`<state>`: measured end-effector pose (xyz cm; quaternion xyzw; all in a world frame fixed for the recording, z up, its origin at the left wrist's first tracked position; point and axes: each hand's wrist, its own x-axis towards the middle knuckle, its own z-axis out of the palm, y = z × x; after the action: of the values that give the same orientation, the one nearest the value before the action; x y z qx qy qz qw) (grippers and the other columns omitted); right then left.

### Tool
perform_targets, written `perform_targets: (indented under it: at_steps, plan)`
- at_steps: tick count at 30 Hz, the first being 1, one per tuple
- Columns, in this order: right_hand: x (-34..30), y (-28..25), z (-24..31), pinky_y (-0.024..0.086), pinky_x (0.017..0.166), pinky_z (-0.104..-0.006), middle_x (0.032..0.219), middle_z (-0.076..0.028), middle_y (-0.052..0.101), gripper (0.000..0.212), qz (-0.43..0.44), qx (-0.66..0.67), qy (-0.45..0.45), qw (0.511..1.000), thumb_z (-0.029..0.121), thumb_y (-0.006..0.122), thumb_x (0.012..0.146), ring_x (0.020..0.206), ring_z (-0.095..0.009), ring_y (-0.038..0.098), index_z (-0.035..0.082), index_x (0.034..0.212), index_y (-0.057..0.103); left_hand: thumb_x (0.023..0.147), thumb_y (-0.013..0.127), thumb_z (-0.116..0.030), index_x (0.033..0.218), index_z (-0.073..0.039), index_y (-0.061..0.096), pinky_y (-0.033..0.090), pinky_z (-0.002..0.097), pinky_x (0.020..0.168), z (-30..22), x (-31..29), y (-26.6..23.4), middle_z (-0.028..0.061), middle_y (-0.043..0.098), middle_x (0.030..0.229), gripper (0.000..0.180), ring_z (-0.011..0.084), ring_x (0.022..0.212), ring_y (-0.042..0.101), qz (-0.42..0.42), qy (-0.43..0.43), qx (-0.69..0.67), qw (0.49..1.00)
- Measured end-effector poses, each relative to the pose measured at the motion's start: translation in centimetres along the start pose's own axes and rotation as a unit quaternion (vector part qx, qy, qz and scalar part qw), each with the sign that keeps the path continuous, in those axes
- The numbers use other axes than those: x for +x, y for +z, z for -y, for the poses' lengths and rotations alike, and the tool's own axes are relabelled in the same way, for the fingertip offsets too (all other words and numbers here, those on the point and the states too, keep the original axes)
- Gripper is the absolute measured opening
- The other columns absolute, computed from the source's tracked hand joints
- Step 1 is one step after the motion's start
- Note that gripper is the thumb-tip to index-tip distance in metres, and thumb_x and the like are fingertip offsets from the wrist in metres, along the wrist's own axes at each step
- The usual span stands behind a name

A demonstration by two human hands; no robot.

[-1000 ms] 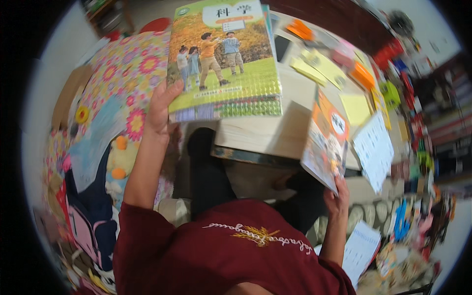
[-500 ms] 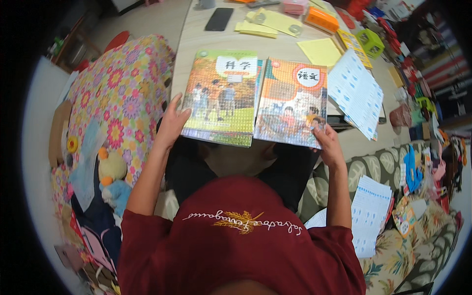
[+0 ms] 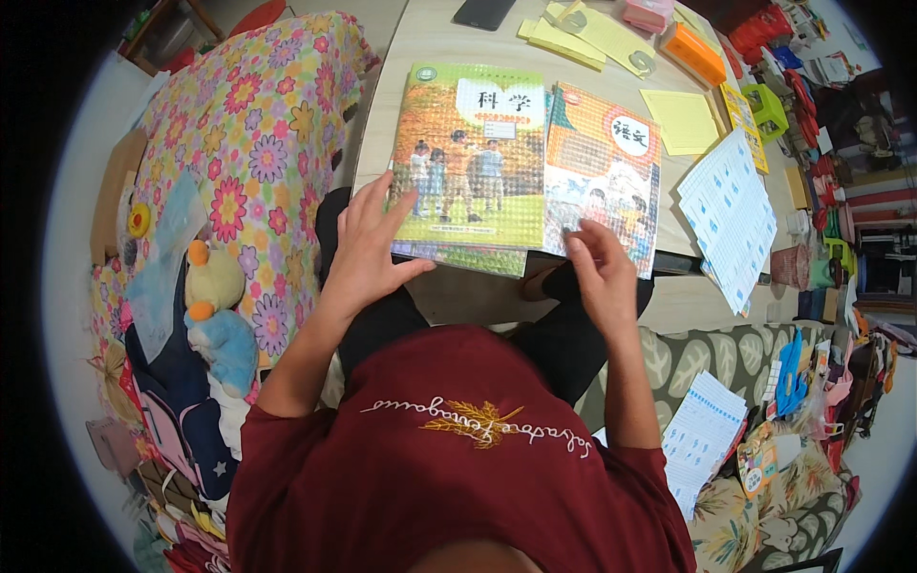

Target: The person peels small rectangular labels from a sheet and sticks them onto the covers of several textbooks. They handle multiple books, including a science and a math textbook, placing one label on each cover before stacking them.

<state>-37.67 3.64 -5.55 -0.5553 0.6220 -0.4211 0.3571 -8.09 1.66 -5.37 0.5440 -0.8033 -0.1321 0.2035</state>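
Note:
A green and yellow textbook (image 3: 468, 162) with a glossy cover lies at the near edge of the table, showing printed children. Another book's edge (image 3: 478, 258) peeks out beneath it. Along its lower left side rests my left hand (image 3: 368, 244), fingers spread and thumb apart by the bottom edge. Just right of it is an orange textbook (image 3: 607, 158), whose left part is covered by the green one. My right hand (image 3: 607, 277) is over the orange book's lower edge, fingers loosely bent and apart; whether it presses on the cover is unclear.
On the table (image 3: 382, 134) are a black phone (image 3: 484, 11), yellow paper pads (image 3: 611, 43), an orange box (image 3: 693, 54) and written sheets (image 3: 731, 220). A flowered bedspread (image 3: 248, 124) lies left, with a plush duck (image 3: 215, 277). A leaf-patterned sofa (image 3: 707, 349) holds more sheets (image 3: 702, 439).
The two textbooks have come together, the green one overlapping the orange. My right hand has let go of the orange book's lower right corner and moved left. My left hand's fingers have spread.

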Motion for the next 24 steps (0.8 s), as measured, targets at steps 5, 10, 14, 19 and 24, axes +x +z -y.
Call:
perform_targets:
  at_steps: [5,10,14,19,24]
  plan:
    - [1.8,1.7,1.1,0.049,0.053,-0.0242,0.083,-0.011,0.063,0.035,0.004,0.081,0.110,0.991,0.020,0.058,0.089,0.066,-0.012,0.061,-0.004,0.114,0.052,0.062,0.078,-0.024,0.126,-0.012,0.050,0.022,0.0457,0.105,0.2,-0.2,0.3,0.0191,0.031,0.141,0.071,0.0346,0.131,0.027,0.007,0.041,-0.050,0.998]
    - [2.8,1.3,2.3,0.043,0.044,-0.0221,0.071,-0.007,0.060,0.025,0.115,0.166,0.227,0.953,0.021,0.056,0.089,0.050,-0.008,0.051,0.000,0.104,0.054,0.065,0.075,-0.018,0.129,-0.011,0.047,0.022,0.0446,0.106,-0.2,-0.4,1.0,0.0168,0.030,0.143,0.071,0.0339,0.133,0.028,0.026,0.076,-0.049,0.996]
    - [3.6,0.0,3.0,0.037,0.041,-0.0207,0.064,-0.004,0.057,0.020,0.076,0.215,0.214,0.950,0.016,0.056,0.088,0.045,-0.007,0.046,0.002,0.102,0.053,0.063,0.076,-0.019,0.133,-0.008,0.041,0.023,0.0445,0.106,0.2,-0.2,1.1,0.0159,0.029,0.144,0.079,0.0337,0.134,0.027,0.006,0.034,-0.107,0.994]
    - [1.9,-7.2,1.8,0.032,0.035,-0.0172,0.062,-0.001,0.055,0.021,-0.075,0.195,0.159,0.965,0.014,0.058,0.087,0.041,-0.005,0.045,0.003,0.105,0.055,0.061,0.078,-0.022,0.134,-0.007,0.038,0.024,0.0445,0.106,1.1,-0.1,1.2,0.0173,0.027,0.144,0.084,0.0361,0.134,0.025,0.011,0.044,-0.065,0.997]
    - [-1.7,-11.3,-3.1,0.031,0.038,-0.0169,0.066,0.000,0.053,0.021,-0.133,0.200,0.220,0.946,0.018,0.058,0.088,0.046,-0.005,0.044,0.005,0.104,0.053,0.062,0.077,-0.025,0.134,-0.009,0.040,0.024,0.0467,0.104,1.4,0.2,1.4,0.0173,0.027,0.145,0.082,0.0381,0.134,0.023,0.002,0.042,-0.042,0.998]
